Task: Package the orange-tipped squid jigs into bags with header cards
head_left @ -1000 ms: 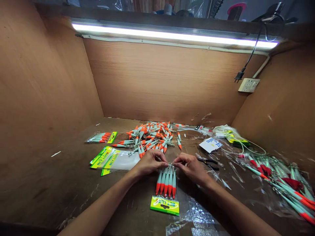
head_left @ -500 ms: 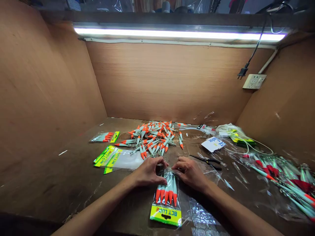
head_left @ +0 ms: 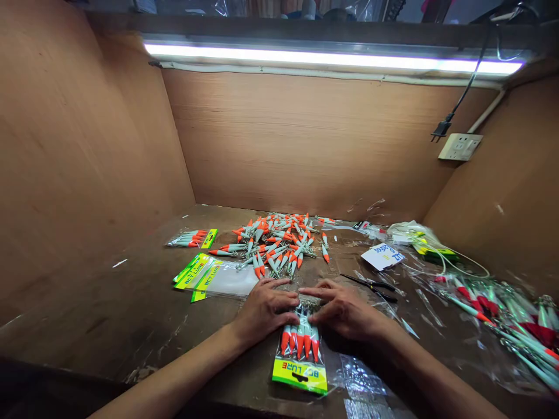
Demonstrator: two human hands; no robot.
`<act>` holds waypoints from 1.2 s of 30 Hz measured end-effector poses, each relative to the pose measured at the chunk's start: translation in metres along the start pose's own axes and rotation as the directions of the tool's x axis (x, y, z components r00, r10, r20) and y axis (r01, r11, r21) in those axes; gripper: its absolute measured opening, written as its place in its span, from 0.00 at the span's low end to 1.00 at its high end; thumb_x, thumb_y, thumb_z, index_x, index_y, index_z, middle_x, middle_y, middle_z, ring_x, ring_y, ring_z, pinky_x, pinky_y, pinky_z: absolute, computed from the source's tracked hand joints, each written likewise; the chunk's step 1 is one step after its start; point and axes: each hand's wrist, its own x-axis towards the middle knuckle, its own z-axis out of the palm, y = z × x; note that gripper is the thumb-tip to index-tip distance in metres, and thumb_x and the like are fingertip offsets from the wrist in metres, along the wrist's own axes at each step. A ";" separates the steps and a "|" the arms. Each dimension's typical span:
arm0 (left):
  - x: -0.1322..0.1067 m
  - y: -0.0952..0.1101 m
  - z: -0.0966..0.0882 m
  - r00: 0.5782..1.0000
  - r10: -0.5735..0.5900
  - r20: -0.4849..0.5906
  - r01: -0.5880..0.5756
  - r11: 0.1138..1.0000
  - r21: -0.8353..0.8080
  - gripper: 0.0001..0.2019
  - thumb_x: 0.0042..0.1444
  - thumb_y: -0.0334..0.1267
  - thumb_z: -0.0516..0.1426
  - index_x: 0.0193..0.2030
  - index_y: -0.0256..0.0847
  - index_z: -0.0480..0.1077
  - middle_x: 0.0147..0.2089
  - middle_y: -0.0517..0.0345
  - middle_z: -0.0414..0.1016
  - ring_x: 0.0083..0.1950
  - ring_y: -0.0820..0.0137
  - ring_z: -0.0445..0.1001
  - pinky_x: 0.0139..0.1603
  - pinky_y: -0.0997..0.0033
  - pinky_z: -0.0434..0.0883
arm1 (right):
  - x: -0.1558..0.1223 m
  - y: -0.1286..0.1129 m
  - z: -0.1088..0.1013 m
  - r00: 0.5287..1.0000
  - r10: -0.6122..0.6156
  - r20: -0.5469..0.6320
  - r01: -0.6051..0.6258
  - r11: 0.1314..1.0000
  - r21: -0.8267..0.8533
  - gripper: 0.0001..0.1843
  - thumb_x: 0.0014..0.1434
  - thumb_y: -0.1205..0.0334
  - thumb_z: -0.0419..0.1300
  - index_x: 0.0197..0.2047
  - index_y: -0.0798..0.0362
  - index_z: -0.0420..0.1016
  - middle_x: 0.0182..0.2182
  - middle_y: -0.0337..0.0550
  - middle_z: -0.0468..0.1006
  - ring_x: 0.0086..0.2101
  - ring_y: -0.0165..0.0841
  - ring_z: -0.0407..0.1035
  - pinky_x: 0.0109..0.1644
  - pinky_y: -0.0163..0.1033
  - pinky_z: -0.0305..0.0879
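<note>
One bag [head_left: 299, 377] is on the table [head_left: 131, 317] in front of the person, with five lures [head_left: 300, 344] in it, so the filling of this one looks done. The left hand [head_left: 267, 305] and the right hand [head_left: 341, 307] lie on its far end. Each grip is loose, with fingers spread and touching the bag but not closed round it. Another full bag [head_left: 186, 238] lies far to the left (it has the same kind of yellow label). Much looks left: flat bags [head_left: 233, 278] with no lures seen in them wait near the left hand, and a big pile [head_left: 279, 244] of loose lures sits behind. The hands hide the bag's far end, so maybe it is shut, but I can't tell. The plastic [head_left: 506, 320] on the right is shiny and cut off at the side, so its lures are hard to count.
</note>
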 end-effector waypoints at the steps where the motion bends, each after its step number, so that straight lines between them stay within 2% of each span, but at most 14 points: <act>1: -0.004 0.001 -0.002 0.999 0.023 0.036 -0.025 0.998 0.050 0.18 0.61 0.51 0.61 0.56 0.54 0.76 0.58 0.55 0.78 0.70 0.50 0.62 0.69 0.46 0.50 | 0.000 0.000 -0.001 1.000 -0.010 0.021 0.009 1.000 0.015 0.19 0.61 0.70 0.60 0.47 0.36 0.84 0.63 0.35 0.70 0.54 0.42 0.66 0.56 0.50 0.64; 4: -0.023 0.004 -0.013 0.978 0.082 0.193 -0.113 0.982 0.154 0.29 0.66 0.53 0.55 0.71 0.55 0.56 0.72 0.56 0.58 0.76 0.52 0.48 0.73 0.45 0.38 | -0.003 0.002 -0.009 0.998 0.006 0.066 -0.011 0.997 0.077 0.25 0.54 0.76 0.60 0.46 0.36 0.84 0.63 0.34 0.71 0.58 0.44 0.63 0.61 0.53 0.61; 7: -0.040 0.007 -0.024 0.953 0.065 0.296 -0.125 0.973 0.192 0.40 0.64 0.59 0.52 0.76 0.52 0.37 0.77 0.55 0.41 0.77 0.51 0.37 0.74 0.48 0.34 | -0.005 0.005 -0.018 0.994 0.053 0.097 -0.068 0.985 0.161 0.28 0.48 0.80 0.58 0.41 0.37 0.86 0.61 0.33 0.72 0.59 0.44 0.63 0.64 0.55 0.58; 11: -0.034 0.013 -0.026 0.973 -0.047 0.227 0.000 0.979 0.204 0.45 0.64 0.64 0.49 0.76 0.48 0.28 0.78 0.51 0.28 0.77 0.48 0.31 0.74 0.44 0.33 | -0.005 0.013 -0.016 0.984 0.172 -0.044 -0.157 0.959 0.235 0.31 0.45 0.82 0.51 0.41 0.42 0.85 0.57 0.36 0.77 0.55 0.40 0.70 0.61 0.51 0.62; 14: -0.018 0.024 -0.017 0.959 0.004 0.284 -0.046 0.989 0.142 0.53 0.55 0.69 0.54 0.76 0.48 0.30 0.78 0.48 0.28 0.77 0.44 0.33 0.73 0.40 0.37 | -0.004 0.022 -0.007 0.952 0.250 -0.174 -0.205 0.948 0.244 0.27 0.46 0.82 0.50 0.37 0.47 0.84 0.54 0.41 0.78 0.52 0.38 0.72 0.58 0.46 0.65; 16: -0.012 0.032 -0.010 0.930 0.083 0.359 -0.123 0.988 0.090 0.56 0.49 0.70 0.59 0.76 0.51 0.37 0.78 0.48 0.37 0.76 0.42 0.41 0.73 0.37 0.40 | -0.004 0.030 -0.002 0.925 0.280 -0.258 -0.233 0.952 0.196 0.23 0.48 0.81 0.51 0.35 0.50 0.82 0.51 0.43 0.79 0.50 0.37 0.74 0.56 0.44 0.66; 18: -0.013 0.040 -0.005 0.932 0.089 0.352 -0.130 0.987 0.095 0.55 0.45 0.67 0.63 0.76 0.53 0.43 0.76 0.48 0.48 0.73 0.42 0.51 0.72 0.36 0.45 | -0.004 0.038 0.001 0.900 0.282 -0.331 -0.260 0.959 0.110 0.23 0.50 0.80 0.51 0.38 0.50 0.81 0.49 0.44 0.80 0.49 0.37 0.74 0.55 0.42 0.67; 21: -0.024 0.045 -0.013 0.965 0.063 0.253 -0.109 0.979 0.170 0.55 0.43 0.58 0.67 0.75 0.53 0.47 0.72 0.49 0.57 0.69 0.44 0.58 0.71 0.38 0.51 | -0.005 0.052 0.000 0.861 0.335 -0.383 -0.380 0.924 -0.045 0.23 0.56 0.76 0.52 0.49 0.50 0.79 0.49 0.45 0.80 0.49 0.36 0.74 0.55 0.41 0.67; 23: -0.031 0.037 -0.036 0.981 0.077 0.176 -0.120 0.961 0.249 0.53 0.43 0.52 0.68 0.74 0.55 0.47 0.72 0.52 0.56 0.69 0.46 0.58 0.71 0.40 0.53 | -0.007 0.064 -0.005 0.815 0.419 -0.401 -0.504 0.854 -0.132 0.20 0.62 0.71 0.52 0.54 0.50 0.76 0.49 0.46 0.80 0.48 0.36 0.74 0.53 0.39 0.68; 27: -0.037 -0.018 -0.121 0.988 0.027 -0.151 0.055 0.859 0.510 0.40 0.57 0.52 0.60 0.74 0.53 0.49 0.73 0.51 0.56 0.70 0.48 0.57 0.71 0.42 0.52 | -0.015 0.093 -0.028 0.696 0.534 -0.480 -0.686 0.692 -0.225 0.21 0.63 0.59 0.58 0.58 0.52 0.73 0.50 0.51 0.78 0.49 0.42 0.73 0.54 0.43 0.66; 30: -0.033 -0.065 -0.173 0.908 -0.046 -0.417 0.317 0.726 0.610 0.46 0.58 0.62 0.55 0.75 0.43 0.43 0.76 0.43 0.44 0.74 0.38 0.45 0.69 0.31 0.40 | -0.027 0.110 -0.048 0.572 0.579 -0.581 -0.805 0.533 -0.261 0.27 0.55 0.59 0.66 0.58 0.55 0.73 0.52 0.59 0.75 0.53 0.51 0.68 0.55 0.50 0.62; 31: -0.031 -0.074 -0.180 0.873 -0.064 -0.483 0.387 0.694 0.608 0.44 0.60 0.63 0.53 0.75 0.43 0.42 0.77 0.43 0.39 0.75 0.37 0.40 0.69 0.30 0.38 | -0.031 0.114 -0.054 0.536 0.585 -0.609 -0.832 0.490 -0.262 0.25 0.53 0.62 0.66 0.55 0.57 0.75 0.50 0.61 0.75 0.53 0.53 0.67 0.54 0.51 0.61; 33: -0.025 -0.077 -0.177 0.853 -0.055 -0.518 0.406 0.693 0.595 0.45 0.60 0.63 0.54 0.75 0.42 0.43 0.78 0.41 0.37 0.76 0.39 0.38 0.70 0.33 0.38 | -0.037 0.118 -0.068 0.488 0.582 -0.651 -0.862 0.440 -0.253 0.14 0.54 0.67 0.62 0.45 0.59 0.78 0.45 0.63 0.77 0.50 0.53 0.69 0.52 0.51 0.62; 36: -0.012 -0.048 -0.139 0.891 0.007 -0.454 0.285 0.769 0.572 0.46 0.58 0.62 0.57 0.75 0.44 0.42 0.77 0.42 0.41 0.76 0.43 0.41 0.72 0.39 0.44 | -0.036 0.114 -0.085 0.459 0.532 -0.711 -0.870 0.433 -0.238 0.11 0.61 0.67 0.54 0.41 0.57 0.78 0.42 0.60 0.78 0.46 0.48 0.71 0.49 0.47 0.63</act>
